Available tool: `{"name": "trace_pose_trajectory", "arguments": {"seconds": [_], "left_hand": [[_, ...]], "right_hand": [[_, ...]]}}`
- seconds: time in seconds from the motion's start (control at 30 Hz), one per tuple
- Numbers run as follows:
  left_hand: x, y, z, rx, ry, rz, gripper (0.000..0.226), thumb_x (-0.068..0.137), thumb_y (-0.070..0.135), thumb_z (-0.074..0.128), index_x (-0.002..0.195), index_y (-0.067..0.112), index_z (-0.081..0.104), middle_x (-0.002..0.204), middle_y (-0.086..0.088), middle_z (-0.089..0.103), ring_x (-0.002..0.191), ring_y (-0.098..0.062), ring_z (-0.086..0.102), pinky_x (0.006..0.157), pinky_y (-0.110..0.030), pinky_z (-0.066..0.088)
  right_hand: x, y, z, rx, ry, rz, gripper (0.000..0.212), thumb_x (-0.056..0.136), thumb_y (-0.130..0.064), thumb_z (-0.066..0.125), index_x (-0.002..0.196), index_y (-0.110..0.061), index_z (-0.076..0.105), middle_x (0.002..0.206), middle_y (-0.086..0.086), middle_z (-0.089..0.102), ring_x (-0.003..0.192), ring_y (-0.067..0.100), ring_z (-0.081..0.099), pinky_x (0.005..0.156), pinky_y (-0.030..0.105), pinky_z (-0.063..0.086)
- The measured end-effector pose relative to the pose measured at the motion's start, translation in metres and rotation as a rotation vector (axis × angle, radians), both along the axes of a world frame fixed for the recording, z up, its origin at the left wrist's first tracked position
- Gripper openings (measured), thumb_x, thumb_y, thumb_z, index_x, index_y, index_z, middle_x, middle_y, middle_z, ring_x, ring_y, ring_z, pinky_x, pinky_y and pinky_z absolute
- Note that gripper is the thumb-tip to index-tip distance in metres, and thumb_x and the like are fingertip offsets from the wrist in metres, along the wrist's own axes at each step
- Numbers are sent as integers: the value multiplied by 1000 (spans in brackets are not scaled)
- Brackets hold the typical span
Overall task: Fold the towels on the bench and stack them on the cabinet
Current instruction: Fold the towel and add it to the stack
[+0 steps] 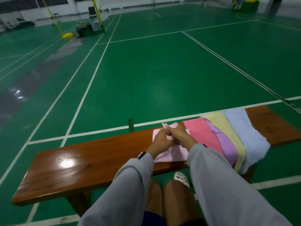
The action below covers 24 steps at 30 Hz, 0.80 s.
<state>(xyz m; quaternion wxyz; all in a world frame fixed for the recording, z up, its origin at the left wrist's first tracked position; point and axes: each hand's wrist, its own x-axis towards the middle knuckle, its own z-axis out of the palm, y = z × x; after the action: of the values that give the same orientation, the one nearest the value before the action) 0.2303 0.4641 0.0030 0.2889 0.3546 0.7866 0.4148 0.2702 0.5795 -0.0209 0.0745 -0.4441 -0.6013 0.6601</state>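
Note:
A light pink towel [174, 154] lies on the brown wooden bench [84, 162]. My left hand [160, 139] and my right hand [181, 136] meet over its far part, each pinching bunched pink cloth that sticks up between them. To the right, several towels lie spread and overlapping across the bench: a coral pink towel [201, 132], a purple towel [225, 142], a yellow towel [228, 128] and a light blue towel [247, 134], their near ends hanging over the front edge. No cabinet is in view.
The bench's left half [65, 167] is bare and glossy. Beyond it spreads a green court floor [162, 70] with white lines. Yellow net posts [97, 12] and a chair [92, 15] stand far back left. My knees and a white shoe [181, 178] are below the bench.

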Motion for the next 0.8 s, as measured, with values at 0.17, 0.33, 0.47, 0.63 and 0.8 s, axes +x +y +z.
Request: {"name": "trace_pose_trajectory", "arguments": {"seconds": [0.17, 0.33, 0.47, 0.63, 0.8], "left_hand": [[20, 24, -11, -40, 9, -68, 26, 97, 16, 66, 121, 10, 65, 120, -11, 70, 110, -26, 65, 91, -34, 53], [30, 33, -22, -87, 25, -135, 20, 99, 12, 61, 115, 7, 71, 103, -2, 67, 94, -18, 58, 73, -15, 42], [29, 37, -26, -139, -56, -136, 23, 98, 15, 61, 117, 9, 73, 112, -6, 72, 104, -23, 65, 86, -27, 51], [6, 29, -36, -146, 157, 197, 18, 98, 18, 63, 113, 17, 73, 123, -3, 68, 117, -22, 60, 99, -35, 52], [-10, 20, -45, -440, -47, 507, 60, 96, 33, 69, 142, 9, 40, 142, -14, 51, 128, -36, 53, 103, -44, 51]], "right_hand": [[23, 23, 2, 7, -45, -30, 25, 97, -28, 66, 115, -11, 59, 106, 10, 71, 87, 22, 68, 72, 38, 60], [32, 39, -15, 244, -256, -16, 27, 92, -10, 57, 118, -9, 65, 115, 18, 69, 104, 35, 68, 87, 42, 59], [44, 42, -26, 504, -339, -17, 22, 94, -15, 63, 114, -6, 65, 109, 17, 69, 99, 36, 66, 86, 44, 58], [60, 45, -31, 602, -432, 44, 15, 94, -25, 65, 100, -11, 62, 98, 11, 66, 89, 31, 65, 82, 45, 59], [62, 44, -32, 505, -412, 117, 31, 92, -43, 66, 105, -14, 61, 101, 7, 65, 94, 29, 64, 90, 46, 57]]}}
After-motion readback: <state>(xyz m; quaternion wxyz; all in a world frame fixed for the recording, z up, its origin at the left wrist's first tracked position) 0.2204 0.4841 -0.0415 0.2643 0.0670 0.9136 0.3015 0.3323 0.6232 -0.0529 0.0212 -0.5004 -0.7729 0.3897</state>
